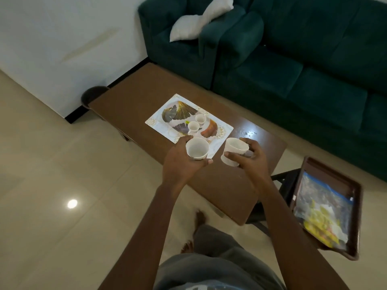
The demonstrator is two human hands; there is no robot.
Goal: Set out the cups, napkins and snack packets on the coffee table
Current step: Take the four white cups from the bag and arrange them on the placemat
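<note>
My left hand [180, 162] holds a white cup [196, 147] upright over the near corner of a patterned placemat [159, 122]. Held by my right hand [250, 160], a second white cup [233, 150] is tilted over the brown coffee table [129, 101]. Two smaller white cups [193, 127] [200, 119] stand on the placemat. At the right, snack packets [322, 212] lie in a brown tray [354, 197].
A dark green sofa [303, 65] with a white cushion [194, 24] runs behind the table. A dark bin [92, 97] stands at the table's far left end. The tray rests on a dark stand [282, 181] beside the table. The floor is pale tile.
</note>
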